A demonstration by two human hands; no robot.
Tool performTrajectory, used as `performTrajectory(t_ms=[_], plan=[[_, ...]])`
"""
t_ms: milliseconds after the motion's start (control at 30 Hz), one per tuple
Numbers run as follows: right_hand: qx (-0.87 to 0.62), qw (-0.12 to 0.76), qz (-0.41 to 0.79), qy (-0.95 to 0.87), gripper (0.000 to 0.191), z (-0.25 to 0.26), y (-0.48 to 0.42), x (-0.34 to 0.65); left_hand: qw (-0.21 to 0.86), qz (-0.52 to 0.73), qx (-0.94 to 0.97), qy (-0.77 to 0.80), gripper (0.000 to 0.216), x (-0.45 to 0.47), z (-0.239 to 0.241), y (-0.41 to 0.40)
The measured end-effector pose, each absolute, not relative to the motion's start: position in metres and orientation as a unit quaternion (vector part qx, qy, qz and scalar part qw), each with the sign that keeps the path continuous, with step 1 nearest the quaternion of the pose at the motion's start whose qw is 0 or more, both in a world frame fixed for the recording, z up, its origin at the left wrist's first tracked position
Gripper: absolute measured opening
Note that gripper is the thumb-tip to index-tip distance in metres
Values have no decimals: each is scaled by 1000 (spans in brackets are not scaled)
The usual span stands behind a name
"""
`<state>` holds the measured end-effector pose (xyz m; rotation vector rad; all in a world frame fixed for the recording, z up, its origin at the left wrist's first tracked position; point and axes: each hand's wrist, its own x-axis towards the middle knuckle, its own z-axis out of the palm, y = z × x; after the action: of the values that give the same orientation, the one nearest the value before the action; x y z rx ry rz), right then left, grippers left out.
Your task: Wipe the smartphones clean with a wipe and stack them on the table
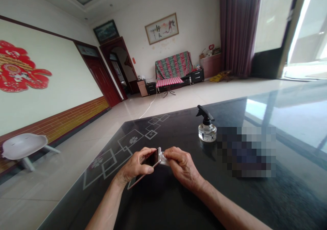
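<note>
My left hand (138,165) is closed around a smartphone (152,159) with a dark screen and a pale pinkish frame, held tilted just above the black table. My right hand (182,163) is closed in a pinch at the phone's right end. Between its fingertips is a crumpled whitish piece, perhaps a wipe or thin plastic (164,159); its exact kind is unclear. The piece lies against or right beside the phone's edge. Beyond my right hand stands a clear spray bottle (207,132) with a black trigger head.
The glossy black table (178,202) has a pattern of pale squares on its left. A pixelated dark object (246,151) lies to the right of the bottle. On the floor at left is a white plastic stool (24,145); a small striped table (169,82) stands by the far wall.
</note>
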<state>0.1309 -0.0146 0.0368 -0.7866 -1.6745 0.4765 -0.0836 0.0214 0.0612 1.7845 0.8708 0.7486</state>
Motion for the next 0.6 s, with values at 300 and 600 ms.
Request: performTrajectory(t_ms=[300,600], plan=[[-367,588,202,-692,26,36,-12,134,489,310,734,354,62,-84,62,20],[-366,575,200,-704,25,35,-10,136,415,296,746,428,65,-82,55,26]])
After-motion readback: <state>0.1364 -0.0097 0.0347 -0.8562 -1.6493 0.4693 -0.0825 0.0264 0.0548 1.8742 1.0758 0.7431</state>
